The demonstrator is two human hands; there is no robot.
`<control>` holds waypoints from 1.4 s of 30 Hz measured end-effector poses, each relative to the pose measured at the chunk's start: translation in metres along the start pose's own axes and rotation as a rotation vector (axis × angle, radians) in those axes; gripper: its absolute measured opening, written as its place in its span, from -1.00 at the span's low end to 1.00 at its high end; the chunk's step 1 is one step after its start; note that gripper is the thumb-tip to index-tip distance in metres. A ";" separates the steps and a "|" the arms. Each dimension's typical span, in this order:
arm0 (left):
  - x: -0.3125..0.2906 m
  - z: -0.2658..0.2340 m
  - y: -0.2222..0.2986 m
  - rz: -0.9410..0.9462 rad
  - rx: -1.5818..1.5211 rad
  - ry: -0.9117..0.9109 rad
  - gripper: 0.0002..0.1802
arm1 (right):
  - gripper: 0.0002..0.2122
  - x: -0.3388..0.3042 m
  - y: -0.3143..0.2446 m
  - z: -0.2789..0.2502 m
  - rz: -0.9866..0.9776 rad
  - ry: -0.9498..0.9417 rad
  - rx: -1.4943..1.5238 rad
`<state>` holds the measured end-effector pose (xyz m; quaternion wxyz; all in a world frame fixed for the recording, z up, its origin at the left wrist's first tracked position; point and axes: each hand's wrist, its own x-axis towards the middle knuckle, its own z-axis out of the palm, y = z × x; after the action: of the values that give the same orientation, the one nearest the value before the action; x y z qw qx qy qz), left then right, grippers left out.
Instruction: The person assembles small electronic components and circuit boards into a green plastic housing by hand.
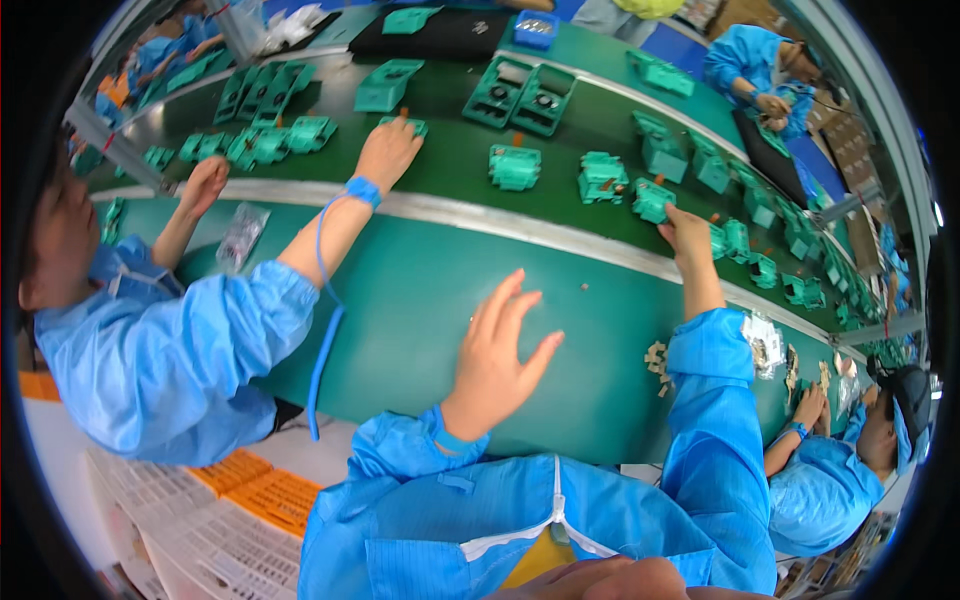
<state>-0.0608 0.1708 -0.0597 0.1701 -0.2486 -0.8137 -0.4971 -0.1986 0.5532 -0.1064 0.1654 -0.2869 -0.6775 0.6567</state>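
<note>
My right hand (688,238) reaches out over the dark green conveyor belt. Its thumb and fingers close on the near edge of a small green plastic housing (654,202), which has an orange tab on top. My left hand (500,352) hovers above the green worktable (400,330) with its fingers spread and nothing in it. Two similar green housings, one boxy (515,168) and one with small fittings (601,178), sit on the belt to the left of the held one.
A metal rail (520,228) divides belt from worktable. Small beige pieces (657,366) lie beside my right sleeve, near a clear bag (762,345). At left, a co-worker's arm (335,225) with a blue coiled cord (324,360) extends over the belt. Another co-worker (835,480) sits at right.
</note>
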 end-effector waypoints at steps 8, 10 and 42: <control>-0.014 -0.036 -0.043 -0.224 0.233 0.077 -0.66 | -0.64 -0.073 -0.015 0.044 -0.558 0.020 -0.438; -0.019 -0.032 -0.045 -0.273 0.270 -0.041 -0.69 | -0.83 -0.140 -0.018 0.071 -0.482 -0.468 -0.329; 0.015 0.056 0.051 0.043 0.072 0.029 -0.79 | -0.85 -0.241 -0.017 0.002 -0.237 -0.501 0.087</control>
<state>-0.0452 0.2440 -0.0399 0.2014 -0.2527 -0.8228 -0.4674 -0.0147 0.4062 -0.0533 0.0808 -0.0271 -0.6973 0.7117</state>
